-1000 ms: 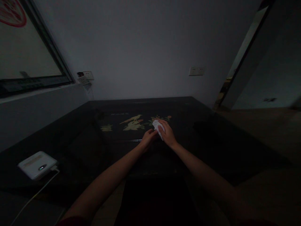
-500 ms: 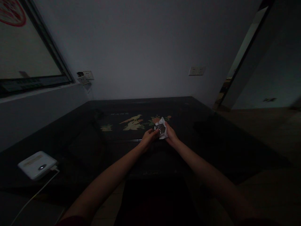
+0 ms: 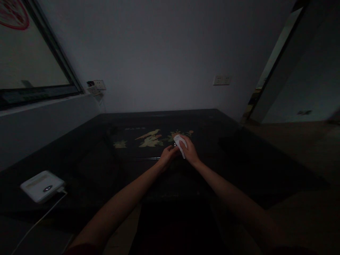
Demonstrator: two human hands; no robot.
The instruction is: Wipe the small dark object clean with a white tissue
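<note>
The room is very dim. My two hands meet above the middle of a dark table [image 3: 239,156] that has a pale painted bird-and-flower design [image 3: 151,139]. A white tissue or cloth [image 3: 181,145] is wrapped in the curled fingers of my right hand [image 3: 189,150]. A small dark shiny object is pinched in my left hand [image 3: 167,157], pressed against that cloth, and it is almost hidden between the hands. Both hands are closed and touching each other.
A white box-shaped device [image 3: 42,186] with a white cable [image 3: 39,219] lies at the table's near left. A window ledge [image 3: 39,102] runs along the left wall. Wall sockets [image 3: 221,80] sit behind the table. A doorway [image 3: 268,71] opens at the right.
Half a second ago the cloth was spread open and the shiny object showed between my hands. Now my right hand has closed the cloth over it again.
</note>
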